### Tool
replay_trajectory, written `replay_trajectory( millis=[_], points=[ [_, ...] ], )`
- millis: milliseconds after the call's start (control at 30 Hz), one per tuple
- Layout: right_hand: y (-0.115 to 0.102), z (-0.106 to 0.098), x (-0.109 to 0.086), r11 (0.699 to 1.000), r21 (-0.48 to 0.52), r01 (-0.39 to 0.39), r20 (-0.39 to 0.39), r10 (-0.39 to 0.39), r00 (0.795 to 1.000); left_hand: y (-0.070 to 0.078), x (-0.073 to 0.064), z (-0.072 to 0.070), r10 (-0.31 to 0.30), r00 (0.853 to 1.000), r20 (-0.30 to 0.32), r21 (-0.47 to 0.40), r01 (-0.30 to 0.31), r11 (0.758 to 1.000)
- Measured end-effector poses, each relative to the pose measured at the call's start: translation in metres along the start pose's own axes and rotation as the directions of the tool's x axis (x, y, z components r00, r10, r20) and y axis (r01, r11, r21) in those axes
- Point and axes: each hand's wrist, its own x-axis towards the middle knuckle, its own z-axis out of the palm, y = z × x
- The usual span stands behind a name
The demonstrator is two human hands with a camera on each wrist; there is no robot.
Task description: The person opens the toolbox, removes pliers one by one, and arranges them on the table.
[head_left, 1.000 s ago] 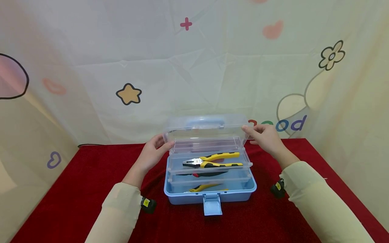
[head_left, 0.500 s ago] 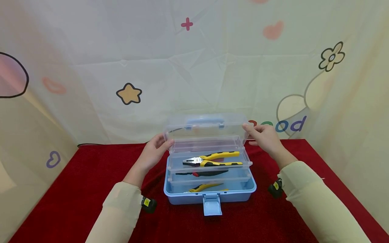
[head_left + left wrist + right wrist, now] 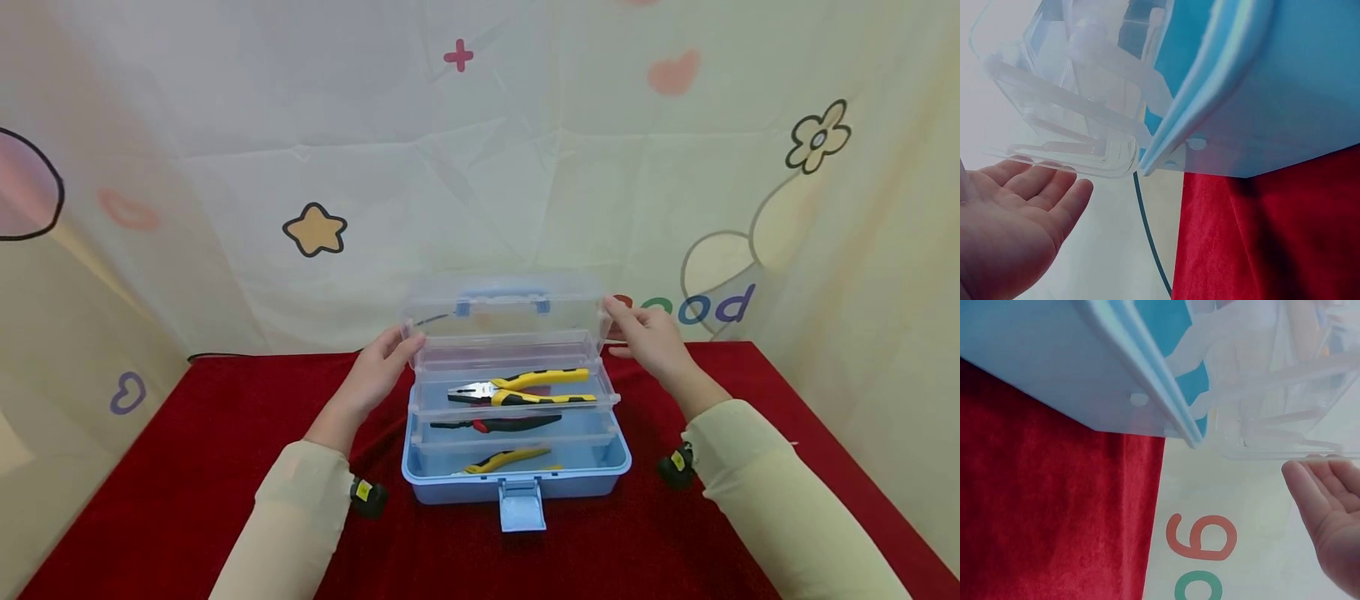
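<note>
A blue toolbox (image 3: 457,490) stands on the red cloth, its clear lid (image 3: 435,289) raised and tiers of clear trays fanned out below. My left hand (image 3: 371,373) holds the lid's left end, thumb in front and the other fingers behind. At the opposite end, my right hand (image 3: 656,346) holds the lid with its thumb at the corner. Both wrist views show fingertips against the lid's outer side. Yellow-and-black pliers (image 3: 551,377) lie in an upper tray. Below are red-and-black pliers (image 3: 517,424) and, partly hidden, a yellow-handled tool (image 3: 510,458).
The box's front latch (image 3: 522,510) hangs down. Red cloth (image 3: 247,417) covers the table on both sides. A pale printed curtain (image 3: 375,192) hangs right behind the box. A dark cable (image 3: 1150,237) runs near the table's back edge.
The lid has tipped slightly farther back, and its blue handle shows more clearly. Both hands have moved slightly with it. The trays and tools have shifted only slightly in view.
</note>
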Motion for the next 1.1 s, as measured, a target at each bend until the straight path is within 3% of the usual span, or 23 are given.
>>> replay_trajectory(
  millis=[433, 833, 1100],
  points=[
    [0.011, -0.002, -0.007, 0.991, 0.094, 0.093, 0.098, -0.102, 0.99, 0.004, 0.003, 0.0, 0.016, 1.0, 0.026, -0.054, -0.015, 0.998],
    [0.016, -0.002, -0.012, 0.982, 0.169, 0.083, 0.13, -0.105, 0.986, 0.001, 0.006, 0.001, 0.028, 0.999, 0.039, -0.157, -0.021, 0.987],
    [0.017, -0.001, -0.011, 0.981, 0.175, 0.087, 0.144, -0.113, 0.983, 0.002, 0.005, 0.005, 0.014, 0.999, 0.051, -0.162, -0.006, 0.987]
  ],
)
